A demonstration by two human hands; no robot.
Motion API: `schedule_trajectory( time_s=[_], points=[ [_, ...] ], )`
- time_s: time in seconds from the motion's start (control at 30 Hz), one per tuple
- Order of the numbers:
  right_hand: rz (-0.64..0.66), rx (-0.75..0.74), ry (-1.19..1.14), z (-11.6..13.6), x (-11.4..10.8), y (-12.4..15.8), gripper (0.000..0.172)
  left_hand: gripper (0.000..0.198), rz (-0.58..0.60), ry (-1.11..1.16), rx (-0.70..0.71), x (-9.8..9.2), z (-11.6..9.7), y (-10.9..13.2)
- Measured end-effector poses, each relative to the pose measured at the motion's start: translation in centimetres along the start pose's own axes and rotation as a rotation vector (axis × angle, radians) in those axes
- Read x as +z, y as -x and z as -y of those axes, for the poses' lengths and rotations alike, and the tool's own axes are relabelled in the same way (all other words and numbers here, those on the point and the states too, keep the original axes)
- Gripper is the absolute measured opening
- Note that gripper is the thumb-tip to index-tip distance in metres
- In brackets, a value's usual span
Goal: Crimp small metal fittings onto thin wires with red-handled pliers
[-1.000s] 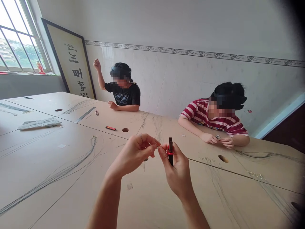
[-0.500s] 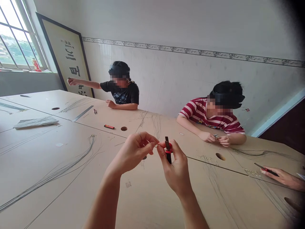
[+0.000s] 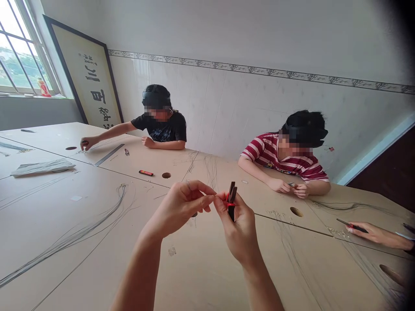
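My left hand (image 3: 184,205) is raised over the table (image 3: 207,268), its thumb and fingertips pinched on a thin wire that is barely visible. Touching it fingertip to fingertip, my right hand (image 3: 238,224) grips small pliers (image 3: 231,199) with black jaws and a red part, jaws pointing up. A long bundle of thin grey wires (image 3: 81,233) lies on the table to my left.
Two people sit across the table, one in black (image 3: 162,125) reaching left, one in a striped shirt (image 3: 292,157) with hands together. A third person's hand (image 3: 376,233) holds a tool at the right edge. A red-black tool (image 3: 145,172), metal ruler (image 3: 109,154), folded paper (image 3: 40,167) and cable holes dot the table.
The person in black has lowered an arm from raised to the tabletop at the left. Another person's hand with a tool came in at the right. My hands stay together, the pliers tilted slightly.
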State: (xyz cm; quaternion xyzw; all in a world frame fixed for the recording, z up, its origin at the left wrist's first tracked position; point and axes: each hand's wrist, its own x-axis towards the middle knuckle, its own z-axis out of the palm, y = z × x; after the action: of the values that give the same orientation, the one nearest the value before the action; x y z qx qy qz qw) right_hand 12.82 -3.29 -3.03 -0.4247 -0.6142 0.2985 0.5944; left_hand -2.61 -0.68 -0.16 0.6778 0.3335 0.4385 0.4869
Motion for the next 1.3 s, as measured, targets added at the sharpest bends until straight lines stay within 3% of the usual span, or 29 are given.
schedule_trajectory(
  time_s=[0.27,0.43,0.53,0.6,0.77,0.83,0.9,0.97,1.07,1.17,1.3],
  points=[
    [-0.01,0.034,-0.013,0.0,0.1,0.0,0.021,0.021,-0.077,-0.033,0.016,0.0,0.0,0.0],
    [-0.098,-0.013,0.248,-1.0,0.3,-0.2,0.018,0.02,-0.27,-0.146,0.009,-0.1,-0.3,-0.2],
    [-0.141,-0.065,0.336,-1.2,0.5,-0.2,0.014,0.019,-0.315,-0.2,0.031,0.0,-0.3,-0.2],
    [-0.121,0.052,0.169,-0.9,0.4,-0.3,0.016,0.018,-0.326,-0.23,0.05,0.1,-0.3,-0.2],
    [0.098,0.552,-0.687,0.1,-0.7,-0.8,0.022,0.016,-0.305,-0.234,0.06,0.4,-0.1,-0.4],
    [0.163,0.598,-0.786,0.4,-0.9,-0.8,0.026,0.015,-0.305,-0.249,0.055,0.4,0.0,-0.5],
    [0.119,0.502,-0.582,0.5,-0.8,-0.6,0.035,0.017,-0.323,-0.284,0.043,0.4,0.2,-0.6],
    [0.014,0.325,-0.167,0.5,-0.3,-0.2,0.037,0.018,-0.34,-0.325,0.034,0.4,0.3,-0.7],
    [-0.063,0.099,0.355,0.3,0.3,0.3,0.021,0.018,-0.35,-0.385,0.051,0.4,0.5,-0.8],
    [-0.003,0.049,0.501,0.2,0.5,0.4,0.01,0.018,-0.35,-0.418,0.086,0.5,0.5,-0.8],
    [0.076,0.12,0.529,0.4,0.4,0.4,0.01,0.016,-0.354,-0.43,0.14,0.6,0.6,-0.7]
  ],
)
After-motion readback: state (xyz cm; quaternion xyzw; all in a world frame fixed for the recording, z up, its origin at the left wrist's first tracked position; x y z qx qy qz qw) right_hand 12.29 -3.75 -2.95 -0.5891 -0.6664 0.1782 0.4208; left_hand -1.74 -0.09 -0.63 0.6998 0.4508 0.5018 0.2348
